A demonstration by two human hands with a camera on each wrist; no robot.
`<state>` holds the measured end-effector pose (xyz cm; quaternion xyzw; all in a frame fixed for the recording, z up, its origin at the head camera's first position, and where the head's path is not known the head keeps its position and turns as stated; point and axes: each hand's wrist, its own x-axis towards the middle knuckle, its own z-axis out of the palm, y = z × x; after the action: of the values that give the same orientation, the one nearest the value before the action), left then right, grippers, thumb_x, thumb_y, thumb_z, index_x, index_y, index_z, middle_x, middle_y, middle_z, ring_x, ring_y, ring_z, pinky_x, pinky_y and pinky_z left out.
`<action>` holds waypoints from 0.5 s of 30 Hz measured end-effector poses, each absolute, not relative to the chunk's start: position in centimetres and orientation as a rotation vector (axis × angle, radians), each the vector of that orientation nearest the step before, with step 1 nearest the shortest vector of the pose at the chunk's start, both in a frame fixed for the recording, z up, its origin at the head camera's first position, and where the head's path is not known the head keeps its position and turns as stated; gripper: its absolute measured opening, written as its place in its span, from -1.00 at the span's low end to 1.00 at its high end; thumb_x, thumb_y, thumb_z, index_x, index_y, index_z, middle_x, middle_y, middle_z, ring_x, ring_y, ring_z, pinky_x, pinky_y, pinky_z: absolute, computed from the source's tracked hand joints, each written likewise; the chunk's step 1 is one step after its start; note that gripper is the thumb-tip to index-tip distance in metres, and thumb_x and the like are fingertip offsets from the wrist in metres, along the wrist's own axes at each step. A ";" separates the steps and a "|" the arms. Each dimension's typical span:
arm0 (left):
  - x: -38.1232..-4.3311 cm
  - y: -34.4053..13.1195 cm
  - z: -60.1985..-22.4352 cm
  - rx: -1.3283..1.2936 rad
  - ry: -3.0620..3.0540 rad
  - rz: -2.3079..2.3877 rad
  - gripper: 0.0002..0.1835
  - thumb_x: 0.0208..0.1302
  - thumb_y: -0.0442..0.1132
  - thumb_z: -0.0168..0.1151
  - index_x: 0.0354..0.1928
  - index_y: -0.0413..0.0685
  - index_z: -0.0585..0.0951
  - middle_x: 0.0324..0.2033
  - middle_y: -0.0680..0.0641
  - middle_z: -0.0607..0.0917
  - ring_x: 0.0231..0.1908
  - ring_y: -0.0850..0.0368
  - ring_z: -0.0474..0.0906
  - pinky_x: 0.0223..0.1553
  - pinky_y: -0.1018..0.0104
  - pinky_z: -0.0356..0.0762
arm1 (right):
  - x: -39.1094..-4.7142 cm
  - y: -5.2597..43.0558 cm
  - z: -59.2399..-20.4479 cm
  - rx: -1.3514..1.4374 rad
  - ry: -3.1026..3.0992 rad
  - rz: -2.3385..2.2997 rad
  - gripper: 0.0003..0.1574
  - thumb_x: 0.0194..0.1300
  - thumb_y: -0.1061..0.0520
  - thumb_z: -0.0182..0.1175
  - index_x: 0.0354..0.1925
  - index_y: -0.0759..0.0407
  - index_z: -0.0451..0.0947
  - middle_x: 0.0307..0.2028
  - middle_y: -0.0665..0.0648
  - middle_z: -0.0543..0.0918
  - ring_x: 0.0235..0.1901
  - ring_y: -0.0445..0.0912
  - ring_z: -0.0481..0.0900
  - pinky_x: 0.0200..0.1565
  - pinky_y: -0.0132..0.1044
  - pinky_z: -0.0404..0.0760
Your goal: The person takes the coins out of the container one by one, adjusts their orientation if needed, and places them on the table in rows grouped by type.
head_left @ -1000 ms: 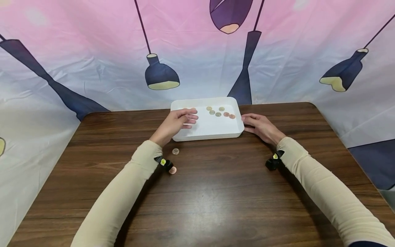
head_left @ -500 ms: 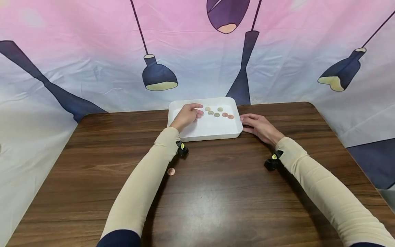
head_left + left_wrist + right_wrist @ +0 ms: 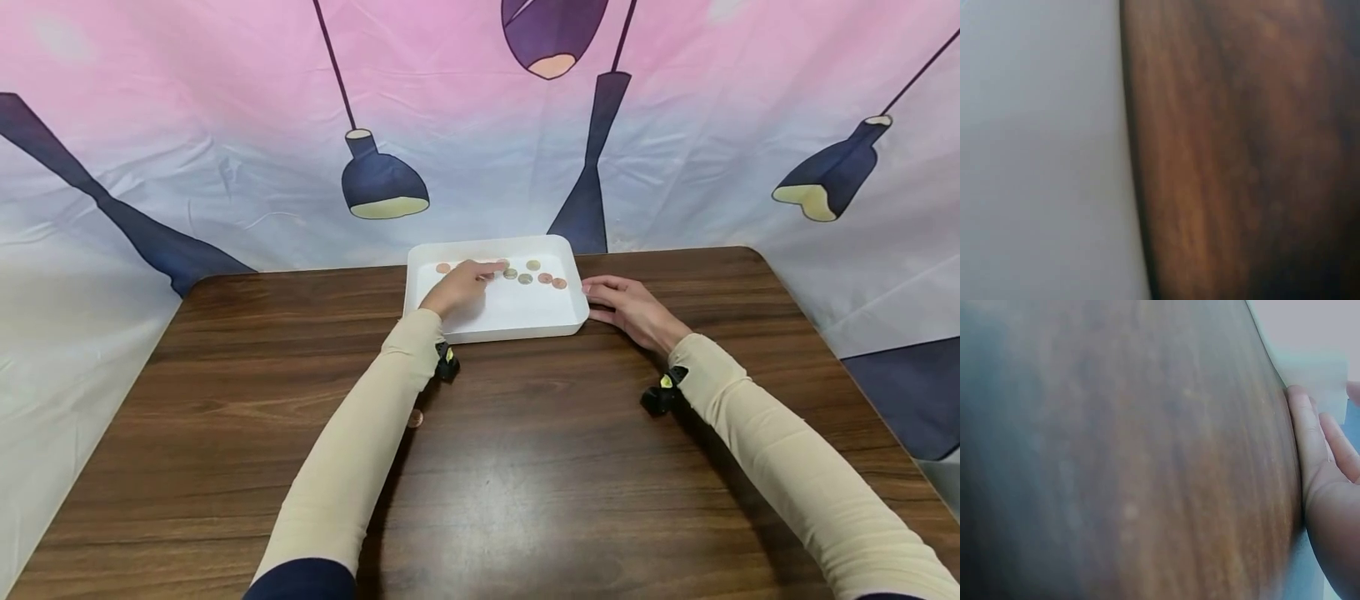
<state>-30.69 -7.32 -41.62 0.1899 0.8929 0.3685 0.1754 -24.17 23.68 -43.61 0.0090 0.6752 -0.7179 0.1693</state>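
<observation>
Over a shallow white rectangular tray [image 3: 517, 320], its long axis running left to right, the left hand [image 3: 456, 288] stretches its forefinger straight toward a round, dull gold-coloured coin [image 3: 510, 273] just beside the fingertip, to its right; no coin shows pinched, though the lower fingers are partly hidden. The right hand [image 3: 636, 310], farther from that coin, rests loosely extended fingers against the tray's right wall, gripping nothing. The coin lies flat inside, thin and faintly shiny.
</observation>
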 end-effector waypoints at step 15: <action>-28.2 -8.9 -40.8 0.316 2.684 1.159 -0.66 0.59 -0.38 0.03 0.04 -0.11 0.82 0.40 -0.18 0.56 0.44 -0.03 0.43 0.22 0.18 0.43 | -24.1 23.5 -43.4 0.014 1.918 -2.019 -0.40 0.65 0.12 0.11 0.44 0.44 0.28 0.16 0.06 0.54 0.08 -0.23 0.63 0.15 -0.36 0.66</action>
<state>-28.20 -8.90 -40.84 0.1069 0.9081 0.3923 0.1002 -24.14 23.50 -43.42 0.0049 0.6777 -0.7135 0.1776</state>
